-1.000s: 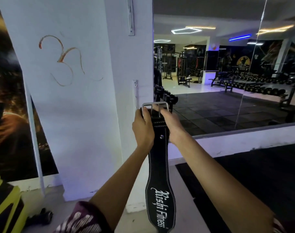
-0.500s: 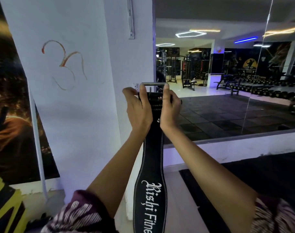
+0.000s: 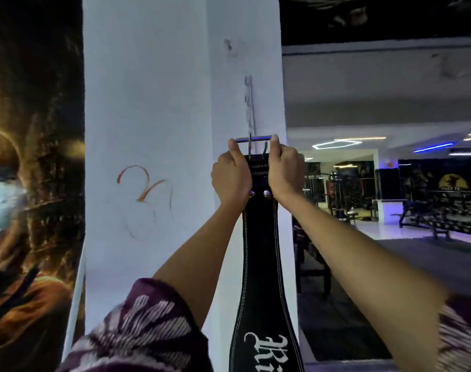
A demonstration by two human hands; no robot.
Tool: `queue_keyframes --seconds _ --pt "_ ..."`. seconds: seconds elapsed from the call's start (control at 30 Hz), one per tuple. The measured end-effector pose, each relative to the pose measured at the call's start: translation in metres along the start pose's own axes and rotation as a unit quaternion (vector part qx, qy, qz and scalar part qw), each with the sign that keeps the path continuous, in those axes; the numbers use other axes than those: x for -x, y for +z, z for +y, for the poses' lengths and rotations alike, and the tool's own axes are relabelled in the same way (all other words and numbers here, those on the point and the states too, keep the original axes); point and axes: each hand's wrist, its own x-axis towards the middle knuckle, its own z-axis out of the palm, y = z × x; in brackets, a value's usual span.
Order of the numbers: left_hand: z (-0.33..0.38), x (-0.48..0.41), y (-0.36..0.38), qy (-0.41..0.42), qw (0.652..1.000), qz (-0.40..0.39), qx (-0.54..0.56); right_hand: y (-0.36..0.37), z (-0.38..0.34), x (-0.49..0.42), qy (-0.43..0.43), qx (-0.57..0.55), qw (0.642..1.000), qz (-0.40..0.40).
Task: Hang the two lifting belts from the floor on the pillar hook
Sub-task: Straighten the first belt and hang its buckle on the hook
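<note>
Both arms reach up and forward, the left hand [image 3: 231, 175] and right hand [image 3: 285, 171] side by side, fingers [image 3: 275, 142] curled closed, wrists nearly straight.

The white pillar [image 3: 159, 103] blocks straight ahead; its metal strip [image 3: 249, 108] rises above both hands; open air lies right of it

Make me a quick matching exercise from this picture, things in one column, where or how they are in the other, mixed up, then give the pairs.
1. black lifting belt
2. left hand
3. right hand
4. orange scribble

A. on the pillar's left face
B. grips the buckle's left end
C. hangs down along the pillar
D. grips the buckle's right end

Pairs: 1-C, 2-B, 3-D, 4-A
</note>
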Motion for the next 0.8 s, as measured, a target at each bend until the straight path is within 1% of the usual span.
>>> queue_keyframes --seconds 0.17,0.3,0.57,0.7,0.8 --pt "-0.025 -0.077 0.054 -0.002 1.000 -0.023 0.021 0.060 0.030 -0.068 -0.001 0.024 1.000 0.009" --pt "-0.052 -0.113 0.091 0.022 0.998 -0.049 0.025 0.098 0.064 -0.105 0.007 0.022 1.000 0.006" --pt "-0.090 -0.201 0.171 0.054 0.998 0.010 -0.002 0.172 0.115 -0.196 -0.009 -0.002 1.000 -0.011" --pt "-0.086 -0.242 0.200 0.015 0.999 0.000 -0.042 0.202 0.125 -0.246 0.014 -0.003 0.999 -0.038" --pt "-0.096 -0.257 0.215 -0.011 0.995 -0.032 -0.091 0.218 0.140 -0.259 0.031 0.013 0.997 -0.075"
